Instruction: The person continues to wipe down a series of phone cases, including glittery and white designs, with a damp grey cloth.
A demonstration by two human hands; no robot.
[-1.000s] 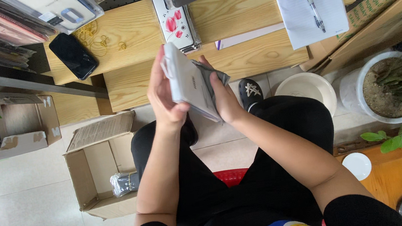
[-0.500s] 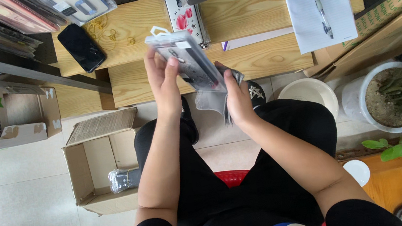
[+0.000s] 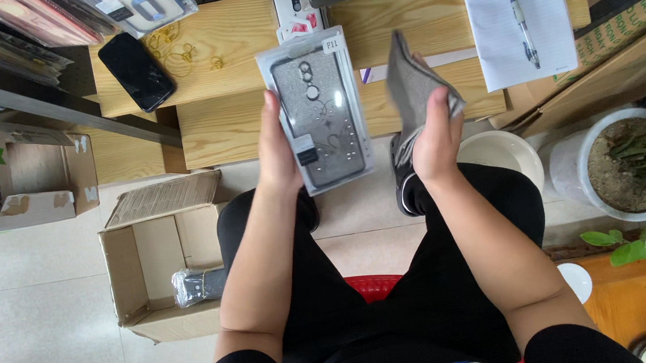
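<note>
Item held: our left hand grips a packaged phone case by its left edge, thumb laid on the front, fingers behind and out of sight. The pack is a flat, clear plastic sleeve with a pale border, a small white sticker at its top right corner and a small dark tab low on the left side; inside sits a grey glittery case with round cut-outs near the top and a fine pale pattern over its face. We hold it upright, face toward us, above our knees and just in front of the wooden table. Our right hand, just beside the pack and apart from it, is closed on a grey cloth that stands up in folds from the fingers. Beyond the hands, on the table: a black phone, loose yellow rubber bands, and a lined paper sheet with a pen lying on it. To our left on the tiled floor, an open cardboard box holding one wrapped item; to our right, a white bowl and a potted plant.
</note>
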